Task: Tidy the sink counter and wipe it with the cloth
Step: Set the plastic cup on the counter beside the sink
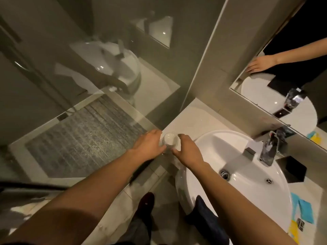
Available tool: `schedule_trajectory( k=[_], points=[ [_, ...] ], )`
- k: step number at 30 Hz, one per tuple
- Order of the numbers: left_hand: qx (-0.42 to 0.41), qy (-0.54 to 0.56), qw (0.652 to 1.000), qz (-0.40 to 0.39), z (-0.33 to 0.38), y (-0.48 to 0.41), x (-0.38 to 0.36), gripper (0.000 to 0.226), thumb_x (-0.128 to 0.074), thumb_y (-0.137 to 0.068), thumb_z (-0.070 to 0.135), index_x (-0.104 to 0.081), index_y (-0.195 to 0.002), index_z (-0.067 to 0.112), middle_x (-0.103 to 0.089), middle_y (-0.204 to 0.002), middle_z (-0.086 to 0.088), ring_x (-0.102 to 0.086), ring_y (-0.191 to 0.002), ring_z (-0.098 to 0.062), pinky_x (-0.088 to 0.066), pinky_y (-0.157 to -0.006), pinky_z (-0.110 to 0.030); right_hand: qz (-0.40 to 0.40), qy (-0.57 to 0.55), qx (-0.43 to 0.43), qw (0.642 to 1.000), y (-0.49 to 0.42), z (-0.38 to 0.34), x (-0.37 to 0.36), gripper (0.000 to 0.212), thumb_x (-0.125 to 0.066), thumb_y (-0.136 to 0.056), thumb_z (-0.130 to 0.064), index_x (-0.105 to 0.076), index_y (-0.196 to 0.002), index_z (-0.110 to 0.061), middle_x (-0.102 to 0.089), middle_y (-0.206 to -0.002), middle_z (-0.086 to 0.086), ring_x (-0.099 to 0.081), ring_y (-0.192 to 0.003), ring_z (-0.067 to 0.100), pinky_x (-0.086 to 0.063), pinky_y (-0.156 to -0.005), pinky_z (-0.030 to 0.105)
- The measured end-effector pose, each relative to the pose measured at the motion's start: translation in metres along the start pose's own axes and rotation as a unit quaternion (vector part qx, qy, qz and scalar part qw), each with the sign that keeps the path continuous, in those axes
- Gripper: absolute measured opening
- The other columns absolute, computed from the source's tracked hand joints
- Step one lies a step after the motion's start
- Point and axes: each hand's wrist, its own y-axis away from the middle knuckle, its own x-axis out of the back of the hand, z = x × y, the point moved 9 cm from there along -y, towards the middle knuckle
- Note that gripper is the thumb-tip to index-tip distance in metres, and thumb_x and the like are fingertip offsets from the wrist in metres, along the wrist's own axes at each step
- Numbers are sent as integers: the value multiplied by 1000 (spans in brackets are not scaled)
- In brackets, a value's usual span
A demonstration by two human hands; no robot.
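A small white cup-like object [170,140] stands upside down on the pale sink counter [191,115], at its left front corner beside the glass shower wall. My left hand [148,147] cups its left side and my right hand [189,152] cups its right side; both touch it. A blue and yellow cloth [300,211] lies on the counter to the right of the white basin [230,174].
A chrome tap [269,149] stands behind the basin, with a dark square object [292,172] to its right. The mirror [283,68] covers the wall above. The glass shower screen [88,85] borders the counter on the left. My feet show on the floor below.
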Motion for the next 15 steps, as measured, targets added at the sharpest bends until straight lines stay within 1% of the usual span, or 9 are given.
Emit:
schedule_trajectory(
  k=[2, 4, 5, 7, 9, 12, 15],
  points=[
    [-2, 15, 999, -44, -7, -16, -11, 61, -72, -81, 53, -52, -130, 22, -61, -122, -1, -62, -106, -24, -54, -86, -42, -17, -22, -7, 1000, -19, 6, -7, 52, -77, -88, -37, -60, -134, -20, -66, -133, 6, -66, -115, 25, -45, -92, 27],
    [-4, 24, 996, -89, -10, -23, -22, 72, -77, -74, 56, -50, -132, 24, -59, -124, 0, -61, -107, -23, -54, -87, -43, -46, -19, -24, 998, -30, 15, -16, 66, -83, -80, -43, -56, -136, -22, -64, -135, 5, -65, -117, 26, -49, -97, 33],
    [-11, 29, 994, -100, -11, -29, -27, 76, -79, -71, 56, -49, -133, 25, -58, -126, 1, -61, -109, -23, -54, -87, -42, -57, -17, -34, 998, -37, 23, -23, 71, -84, -78, -42, -53, -139, -22, -62, -138, 5, -63, -120, 27, -49, -100, 36],
    [-29, 42, 992, -118, -9, -38, -35, 81, -83, -70, 52, -47, -138, 25, -57, -133, 1, -60, -115, -23, -53, -91, -42, -73, -21, -44, 996, -45, 29, -29, 76, -85, -79, -37, -49, -143, -20, -58, -143, 7, -60, -125, 29, -46, -105, 38],
    [-44, 69, 989, -127, -7, -42, -40, 80, -85, -73, 46, -48, -140, 26, -58, -136, 2, -59, -117, -22, -53, -93, -41, -80, -26, -36, 996, -50, 29, -33, 75, -84, -80, -38, -50, -144, -18, -60, -142, 8, -60, -125, 29, -46, -105, 38],
    [-52, 116, 983, -130, -5, -50, -44, 72, -86, -74, 43, -54, -135, 23, -64, -130, 0, -61, -112, -21, -51, -90, -35, -87, -33, -35, 995, -57, 32, -38, 71, -84, -79, -41, -54, -139, -17, -64, -136, 8, -64, -118, 29, -50, -102, 39],
    [-64, 143, 979, -130, -3, -53, -42, 71, -88, -72, 46, -58, -132, 22, -66, -125, 1, -62, -108, -19, -53, -92, -38, -80, -43, -23, 996, -60, 34, -35, 70, -85, -77, -44, -56, -135, -17, -66, -131, 7, -65, -114, 28, -52, -99, 39]
  ],
)
